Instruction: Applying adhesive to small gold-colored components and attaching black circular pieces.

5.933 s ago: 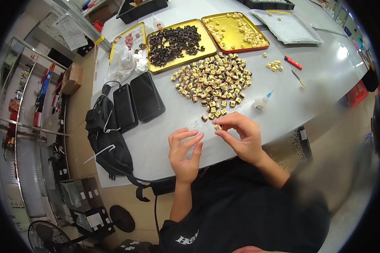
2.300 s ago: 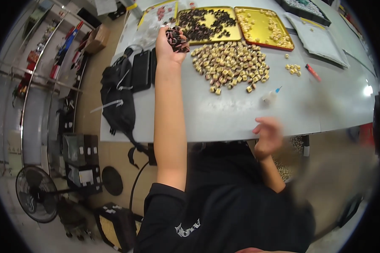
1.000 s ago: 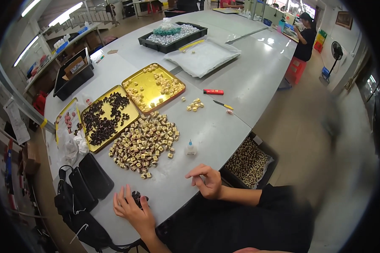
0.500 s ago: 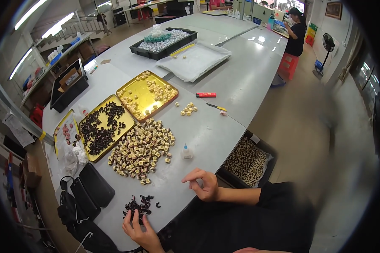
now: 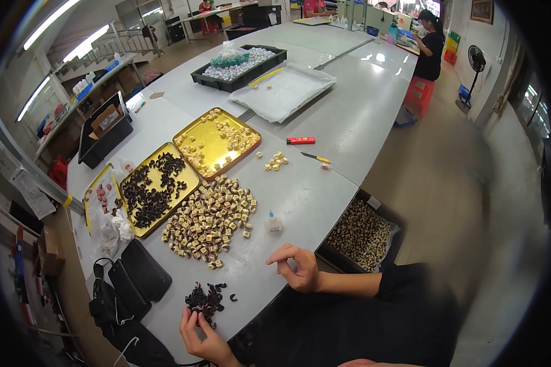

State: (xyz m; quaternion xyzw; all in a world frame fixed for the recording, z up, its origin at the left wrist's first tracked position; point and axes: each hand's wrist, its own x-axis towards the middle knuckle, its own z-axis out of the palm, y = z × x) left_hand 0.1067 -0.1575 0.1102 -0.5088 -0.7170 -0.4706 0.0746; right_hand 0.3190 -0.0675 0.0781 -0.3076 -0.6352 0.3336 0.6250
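Note:
My left hand (image 5: pixel 205 342) is at the near edge of a small pile of black curved pieces (image 5: pixel 203 298). Its fingers are drawn together; whatever is between the fingertips is too small to tell. My right hand (image 5: pixel 297 269) hovers by the table's front edge, index finger bent toward the thumb in a pinch. Anything it holds is hidden. Just beyond it stands a small clear dropper bottle (image 5: pixel 274 224) with a blue tip. Left of the bottle lies a large heap of cream-and-dark cube-shaped pieces (image 5: pixel 211 220).
Beyond the heap lie a gold tray of black pieces (image 5: pixel 142 227) and a gold tray of cream pieces (image 5: pixel 208 131). A cutter knife (image 5: pixel 315 157) and red box (image 5: pixel 300 140) are farther right. A black case (image 5: pixel 147 272) lies left; a filled bin (image 5: pixel 364 235) stands below the edge.
My left hand has drawn its spread fingers together and pulled back slightly from the black pieces. The right hand keeps its pose. The whole view has shifted a little.

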